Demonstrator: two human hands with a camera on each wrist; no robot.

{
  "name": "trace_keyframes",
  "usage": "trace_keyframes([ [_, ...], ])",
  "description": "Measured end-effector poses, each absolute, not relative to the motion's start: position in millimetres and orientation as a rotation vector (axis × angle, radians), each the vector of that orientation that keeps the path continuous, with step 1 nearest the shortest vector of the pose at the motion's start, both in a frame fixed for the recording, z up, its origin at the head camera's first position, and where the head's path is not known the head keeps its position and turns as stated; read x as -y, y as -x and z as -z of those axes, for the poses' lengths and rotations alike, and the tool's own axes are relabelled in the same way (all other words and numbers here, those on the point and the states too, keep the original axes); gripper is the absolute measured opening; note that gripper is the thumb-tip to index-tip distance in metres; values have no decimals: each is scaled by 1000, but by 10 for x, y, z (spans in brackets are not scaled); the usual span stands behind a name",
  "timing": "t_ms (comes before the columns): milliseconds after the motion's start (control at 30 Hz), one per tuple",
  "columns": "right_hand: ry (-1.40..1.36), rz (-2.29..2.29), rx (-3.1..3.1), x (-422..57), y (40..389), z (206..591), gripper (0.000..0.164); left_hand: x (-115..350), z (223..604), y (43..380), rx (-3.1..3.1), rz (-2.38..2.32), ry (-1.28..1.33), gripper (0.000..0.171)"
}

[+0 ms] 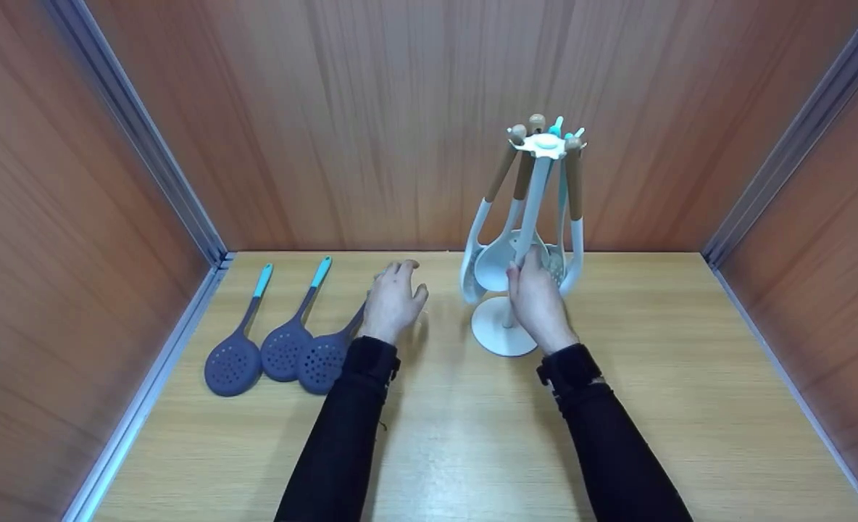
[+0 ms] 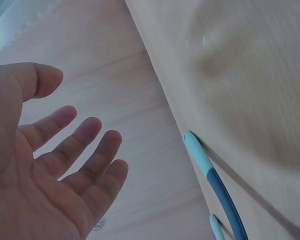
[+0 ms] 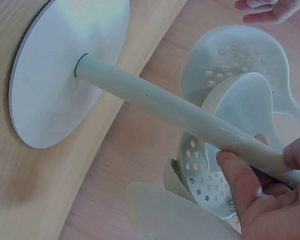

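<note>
My right hand (image 1: 540, 301) grips the white pole (image 3: 155, 102) of a utensil stand, fingers and thumb round it. From the stand's top (image 1: 545, 145) hang several pale utensils with brown or turquoise handles, among them a ladle (image 3: 245, 107) and a slotted skimmer (image 3: 235, 60). The round white base (image 1: 498, 337) is at the table; whether it touches the wood I cannot tell. My left hand (image 1: 393, 299) is spread and holds nothing, as the left wrist view shows. It hovers over the handle end of a dark blue skimmer (image 1: 324, 362), hiding that end in the head view.
Left of that skimmer lie two more dark blue skimmers, the middle one (image 1: 284, 351) and the leftmost one (image 1: 232, 366), turquoise handles pointing to the back. Wooden panels with grey metal corner strips (image 1: 146, 152) enclose the light wood table (image 1: 443, 449) at the back and both sides.
</note>
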State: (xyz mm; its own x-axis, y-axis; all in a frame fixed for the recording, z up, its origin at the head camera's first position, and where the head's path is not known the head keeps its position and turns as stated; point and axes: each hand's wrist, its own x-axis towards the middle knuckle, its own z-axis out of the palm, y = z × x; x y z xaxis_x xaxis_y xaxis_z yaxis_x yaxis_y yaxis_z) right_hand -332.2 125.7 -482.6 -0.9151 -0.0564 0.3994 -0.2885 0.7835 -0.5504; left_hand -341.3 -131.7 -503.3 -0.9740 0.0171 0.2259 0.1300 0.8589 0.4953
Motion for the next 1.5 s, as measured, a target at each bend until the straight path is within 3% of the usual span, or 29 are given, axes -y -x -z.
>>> trace_keyframes([
  [967, -256, -865, 2610, -1256, 3323, 4821, 38, 1771, 4949, 3507, 3135, 381, 34, 54],
  [1500, -229, -902, 2638, -1254, 3333, 4810, 39, 1921, 4910, 3443, 3310, 291, -14, 42],
])
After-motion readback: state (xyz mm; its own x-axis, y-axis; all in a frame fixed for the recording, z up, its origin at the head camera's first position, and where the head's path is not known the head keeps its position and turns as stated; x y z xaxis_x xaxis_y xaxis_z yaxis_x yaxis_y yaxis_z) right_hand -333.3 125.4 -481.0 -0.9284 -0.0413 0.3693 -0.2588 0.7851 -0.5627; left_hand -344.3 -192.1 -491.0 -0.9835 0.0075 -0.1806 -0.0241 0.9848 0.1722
